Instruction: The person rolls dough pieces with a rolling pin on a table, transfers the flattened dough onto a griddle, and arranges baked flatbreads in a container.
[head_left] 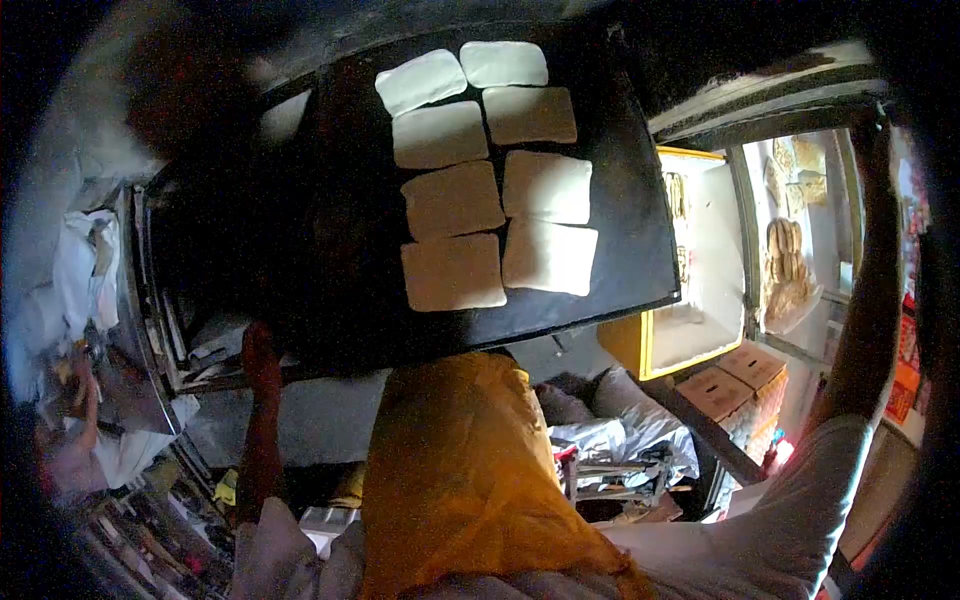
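I'd call this a small bakery with a shop side to it: on the dark worktop (632, 230) I see eight pale, flat slabs that look like dough (548, 188), laid in two rows running from its far edge toward its near edge. Beyond its right edge I get a yellow-framed white case (715, 275) and, farther right, bread (787, 245) that seems to sit behind glass, like a display. Below the near right corner I make out cardboard boxes (715, 390) and bulging bags (640, 405), which look like stock.
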